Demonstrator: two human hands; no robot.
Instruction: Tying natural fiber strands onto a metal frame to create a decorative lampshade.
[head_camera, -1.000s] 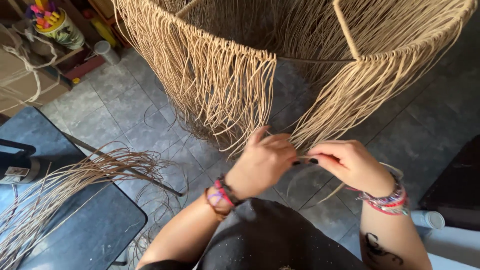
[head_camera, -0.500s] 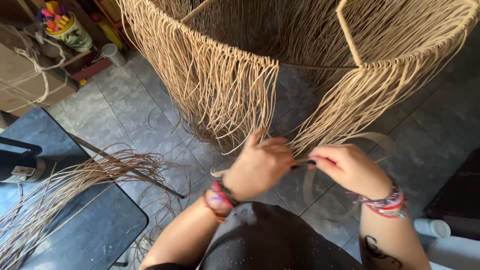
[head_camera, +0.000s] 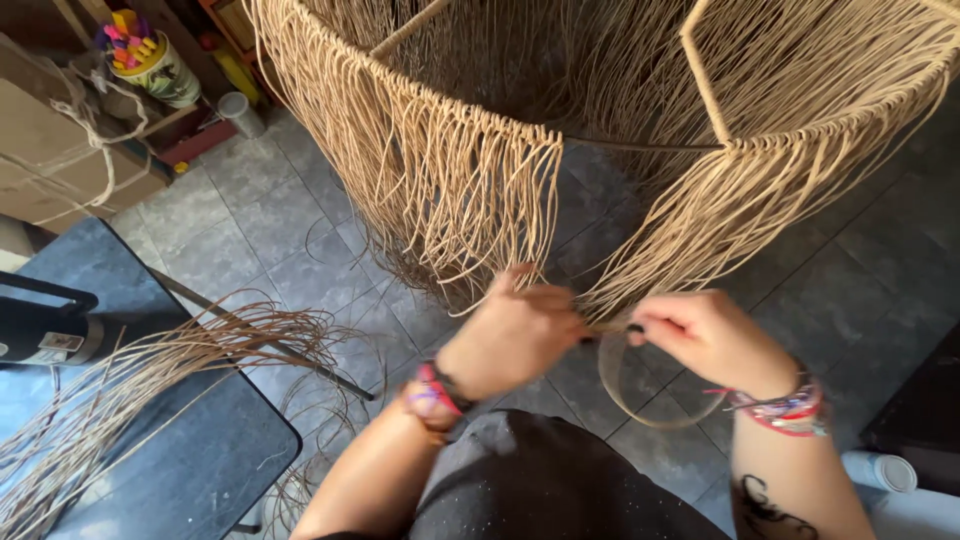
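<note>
A large round frame (head_camera: 640, 147) hangs before me, draped all around with long tan wicker strands (head_camera: 450, 190). My left hand (head_camera: 515, 335) and my right hand (head_camera: 705, 335) meet just below the frame's lower ring, both pinching one tan strand (head_camera: 640, 405) that curls into a loop beneath them. The fingertips of the two hands almost touch. Both wrists wear coloured bracelets.
A dark blue chair seat (head_camera: 190, 460) at the lower left carries a bundle of loose strands (head_camera: 150, 380). Cardboard boxes (head_camera: 55, 160) tied with cord and a tin of coloured sticks (head_camera: 150, 60) stand at the upper left. Grey floor tiles (head_camera: 250, 220) lie below. A white can (head_camera: 880, 470) sits at the right.
Both hands have risen slightly toward the frame. The strand between them has been drawn into a wider loop that hangs under the hands.
</note>
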